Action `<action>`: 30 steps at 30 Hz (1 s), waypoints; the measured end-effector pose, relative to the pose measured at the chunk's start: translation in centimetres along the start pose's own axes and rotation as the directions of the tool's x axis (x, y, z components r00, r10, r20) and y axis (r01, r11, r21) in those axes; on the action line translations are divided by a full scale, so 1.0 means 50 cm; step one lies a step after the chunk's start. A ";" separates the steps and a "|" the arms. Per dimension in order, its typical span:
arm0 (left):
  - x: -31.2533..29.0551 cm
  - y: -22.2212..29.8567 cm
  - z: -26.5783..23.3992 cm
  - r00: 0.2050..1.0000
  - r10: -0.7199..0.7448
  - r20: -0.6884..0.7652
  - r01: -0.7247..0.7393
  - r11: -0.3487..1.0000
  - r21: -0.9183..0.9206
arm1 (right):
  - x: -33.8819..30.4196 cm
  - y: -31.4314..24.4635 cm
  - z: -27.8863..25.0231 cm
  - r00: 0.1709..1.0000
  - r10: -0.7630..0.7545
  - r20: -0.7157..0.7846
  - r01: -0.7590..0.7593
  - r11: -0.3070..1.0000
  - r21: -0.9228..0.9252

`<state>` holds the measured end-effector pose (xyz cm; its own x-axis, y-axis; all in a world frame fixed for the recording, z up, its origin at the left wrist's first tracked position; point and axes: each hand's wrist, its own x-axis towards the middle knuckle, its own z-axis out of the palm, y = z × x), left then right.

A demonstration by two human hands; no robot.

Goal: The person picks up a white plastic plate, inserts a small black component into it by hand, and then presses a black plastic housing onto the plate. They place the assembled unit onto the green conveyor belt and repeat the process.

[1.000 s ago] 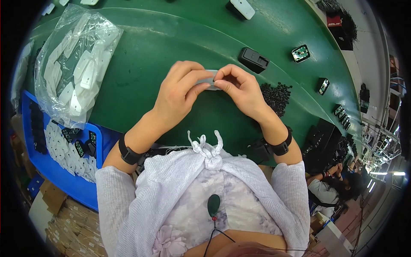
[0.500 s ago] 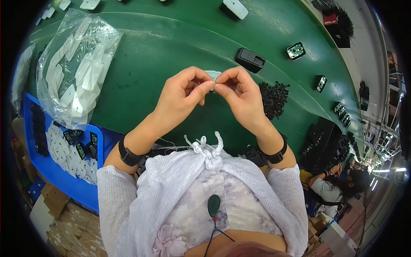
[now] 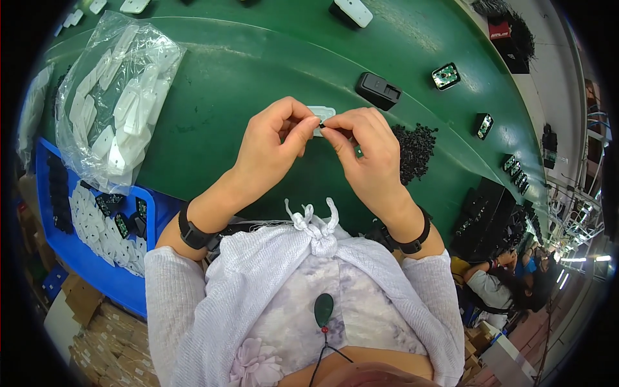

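Note:
Both my hands meet above the green table in front of my chest. A tiny black part point(image 3: 321, 126) shows between their fingertips. My left hand point(image 3: 276, 133) is closed, its thumb and forefinger pinched at the left of this part. My right hand point(image 3: 369, 142) pinches it from the other side with thumb and forefinger. Just behind the fingertips is a pale white plastic cover point(image 3: 326, 111), partly hidden by my fingers. A heap of small black parts point(image 3: 416, 149) lies to the right of my right hand.
A black charger-like housing point(image 3: 378, 91) stands beyond my right hand. A clear bag of white covers point(image 3: 119, 103) lies left. A blue bin point(image 3: 97, 261) with covers and black parts sits lower left. Housings with green circuit boards point(image 3: 445, 77) dot the right; a co-worker point(image 3: 500, 284) sits there.
My right hand has drawn slightly right and turned, its fingers straighter. The black part now shows between the fingertips, and more of the white cover is uncovered.

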<state>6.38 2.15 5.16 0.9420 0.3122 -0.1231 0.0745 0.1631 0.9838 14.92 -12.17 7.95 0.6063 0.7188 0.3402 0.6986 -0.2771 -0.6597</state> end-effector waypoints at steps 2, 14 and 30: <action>-0.001 -0.004 0.001 1.000 0.020 -0.003 -0.020 1.000 0.005 | 0.001 -0.004 -0.003 1.000 -0.010 0.005 0.010 1.000 -0.025; 0.012 -0.035 -0.016 0.979 0.200 -0.029 -0.183 0.936 0.299 | -0.007 0.035 0.015 0.995 -0.097 0.000 0.096 0.983 -0.156; 0.003 -0.073 -0.035 0.890 0.429 0.154 -0.378 0.507 0.775 | 0.002 0.086 0.041 0.954 -0.163 0.252 0.265 0.851 -0.454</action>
<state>5.69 3.26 1.31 0.9209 0.2038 0.3324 -0.0648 -0.7605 0.6460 17.20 -12.00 3.77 0.3693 0.8912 0.2632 0.9274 -0.3351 -0.1665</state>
